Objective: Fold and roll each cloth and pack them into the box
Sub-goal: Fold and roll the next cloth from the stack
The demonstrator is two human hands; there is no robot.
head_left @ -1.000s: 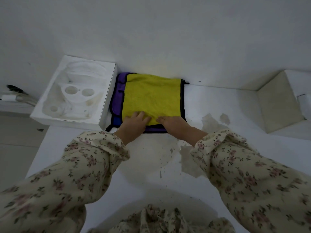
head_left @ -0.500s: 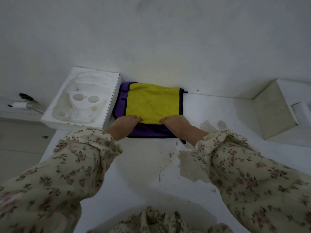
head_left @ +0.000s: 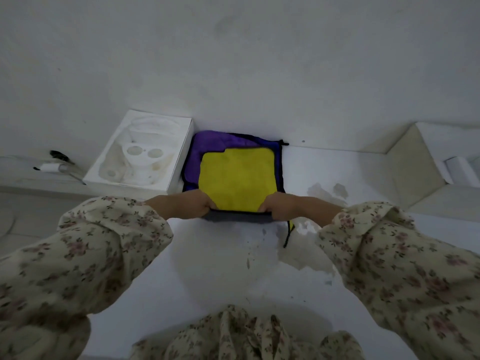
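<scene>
Cloth (head_left: 237, 183) nearer (left hand (head_left: 193, 206), right hand (head_left: 281, 207))

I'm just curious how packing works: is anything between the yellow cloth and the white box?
Nothing visible. The yellow cloth lies on a purple cloth, whose edge runs beside the white box. Left hand and right hand grip its near edge.

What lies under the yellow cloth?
A purple cloth shows under the yellow cloth at its far and left sides. Anything else beneath is covered.
</scene>
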